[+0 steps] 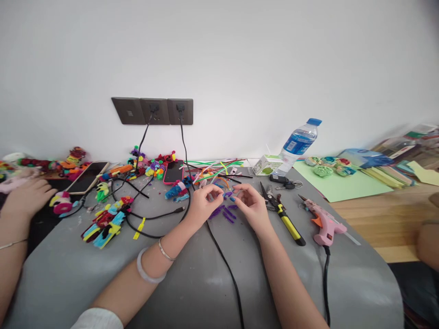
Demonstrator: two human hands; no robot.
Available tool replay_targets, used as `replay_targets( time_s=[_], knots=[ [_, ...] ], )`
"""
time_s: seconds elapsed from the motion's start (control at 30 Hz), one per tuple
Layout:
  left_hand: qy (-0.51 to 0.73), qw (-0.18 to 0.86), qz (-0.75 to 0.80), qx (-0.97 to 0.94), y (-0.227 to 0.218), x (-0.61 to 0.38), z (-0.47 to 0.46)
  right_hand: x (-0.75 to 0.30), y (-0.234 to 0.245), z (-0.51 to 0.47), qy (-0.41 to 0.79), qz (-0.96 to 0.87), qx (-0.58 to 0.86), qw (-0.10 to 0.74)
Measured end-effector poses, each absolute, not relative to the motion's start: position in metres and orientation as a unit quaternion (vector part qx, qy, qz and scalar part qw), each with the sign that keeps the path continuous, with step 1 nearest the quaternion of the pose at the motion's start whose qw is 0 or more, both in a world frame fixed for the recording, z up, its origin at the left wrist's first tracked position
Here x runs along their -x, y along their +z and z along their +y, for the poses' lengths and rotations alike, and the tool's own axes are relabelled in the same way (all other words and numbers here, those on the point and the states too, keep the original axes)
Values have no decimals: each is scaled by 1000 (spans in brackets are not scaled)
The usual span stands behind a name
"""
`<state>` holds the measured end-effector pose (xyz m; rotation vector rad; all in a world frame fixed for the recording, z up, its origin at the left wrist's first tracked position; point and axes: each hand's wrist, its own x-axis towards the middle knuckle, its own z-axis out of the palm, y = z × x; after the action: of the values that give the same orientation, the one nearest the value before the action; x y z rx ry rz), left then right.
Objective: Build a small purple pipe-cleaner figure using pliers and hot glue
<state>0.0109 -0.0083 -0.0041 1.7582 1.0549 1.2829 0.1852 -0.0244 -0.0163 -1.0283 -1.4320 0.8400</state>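
My left hand (205, 204) is pinched, thumb and forefinger together, at one end of a short purple pipe cleaner (228, 194). My right hand (253, 206) meets it from the other side, its curled fingers and thumb at the other end of the same small piece. Fingertips partly cover this piece. Below and between the hands, several cut purple pipe cleaner pieces (228, 215) lie on the grey table (192, 283). To the right of my right hand rest yellow-and-black pliers (286, 221).
A pink glue gun (327, 226) with a black cord lies at right. Behind stand a tilted water bottle (298, 144) and a small box (268, 165). Black cables (222, 256) cross the table. Colourful pipe cleaner figures (108, 221) lie left, near another person's hand (29, 196).
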Motion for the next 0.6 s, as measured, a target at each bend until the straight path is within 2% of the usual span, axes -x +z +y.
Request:
replay_targets(
  time_s=[0.6],
  knots=[
    [487,383,385,-684,-9,-11,-6,-186,-17,-24,339,-621,402,582]
  ],
)
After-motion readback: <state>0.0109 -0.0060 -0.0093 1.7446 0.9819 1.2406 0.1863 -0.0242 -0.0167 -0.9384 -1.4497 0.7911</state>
